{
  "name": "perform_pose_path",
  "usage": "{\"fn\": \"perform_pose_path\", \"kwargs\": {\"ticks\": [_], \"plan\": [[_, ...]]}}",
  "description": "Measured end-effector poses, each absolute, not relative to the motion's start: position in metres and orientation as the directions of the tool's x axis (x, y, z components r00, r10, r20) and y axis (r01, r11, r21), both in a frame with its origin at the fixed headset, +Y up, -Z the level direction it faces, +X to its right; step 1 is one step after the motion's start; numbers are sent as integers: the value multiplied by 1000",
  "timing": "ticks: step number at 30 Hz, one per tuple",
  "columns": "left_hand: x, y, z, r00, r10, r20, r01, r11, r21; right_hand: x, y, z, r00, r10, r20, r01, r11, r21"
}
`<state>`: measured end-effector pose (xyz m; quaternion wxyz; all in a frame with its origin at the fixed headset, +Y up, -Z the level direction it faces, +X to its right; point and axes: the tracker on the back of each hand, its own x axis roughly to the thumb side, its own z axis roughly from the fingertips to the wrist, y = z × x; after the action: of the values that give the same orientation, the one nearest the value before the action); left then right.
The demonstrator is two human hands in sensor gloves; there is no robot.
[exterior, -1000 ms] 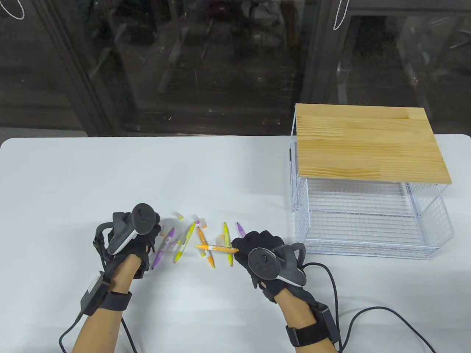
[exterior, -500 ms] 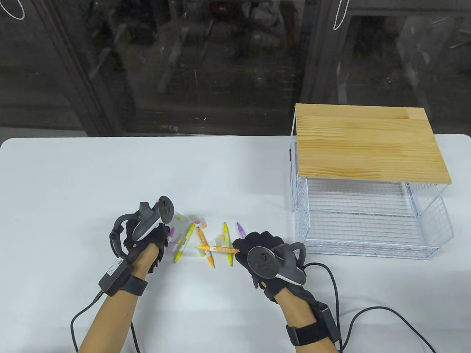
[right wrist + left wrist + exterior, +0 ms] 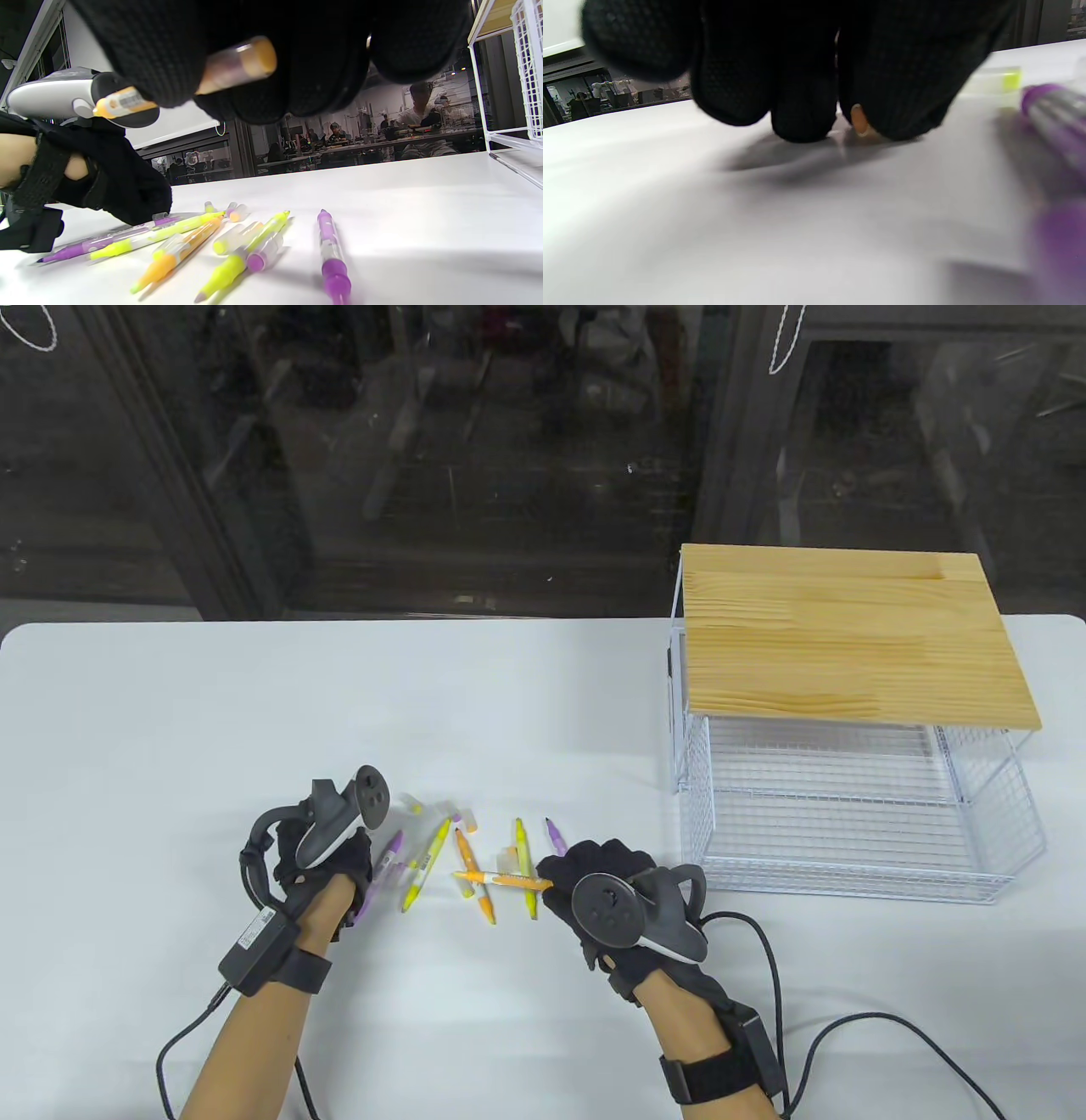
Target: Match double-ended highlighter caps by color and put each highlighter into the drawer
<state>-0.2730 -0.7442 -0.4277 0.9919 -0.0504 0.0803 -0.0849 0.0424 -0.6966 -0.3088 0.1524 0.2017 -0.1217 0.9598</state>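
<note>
Two gloved hands are working over loose highlighters [image 3: 441, 853] on a white table [image 3: 170, 712]. Right hand [image 3: 594, 874] is gripping an orange highlighter [image 3: 501, 880]; left hand [image 3: 327, 857] is pinching an orange cap [image 3: 859, 123]. Wire drawer [image 3: 848, 823] is sitting open, far right

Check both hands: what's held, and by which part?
The right hand grips the orange highlighter near its capped end. The left hand pinches a small orange cap against the table.

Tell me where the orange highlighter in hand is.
The right hand holds the orange highlighter level above the loose pens, left of the drawer.
</note>
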Motion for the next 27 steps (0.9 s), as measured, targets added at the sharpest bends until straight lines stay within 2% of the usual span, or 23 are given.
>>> {"fn": "perform_pose_path", "kwargs": {"ticks": [6,15,18,27], "plan": [[-274,-742,-425,975,-167,-147,150,981,-123,42,-697,-308,-860,278,428,-370,-917,-147],[-278,-698,-400,989,-36,-141,31,999,-34,44,-692,-307,-865,275,420,-373,-913,-169],[-278,-687,-386,990,61,-129,-61,998,3,46,-693,-308,-868,273,415,-368,-915,-168],[-288,-684,-370,987,155,-47,-153,987,47,50,-700,-312,-864,313,395,-390,-911,-131]]}}
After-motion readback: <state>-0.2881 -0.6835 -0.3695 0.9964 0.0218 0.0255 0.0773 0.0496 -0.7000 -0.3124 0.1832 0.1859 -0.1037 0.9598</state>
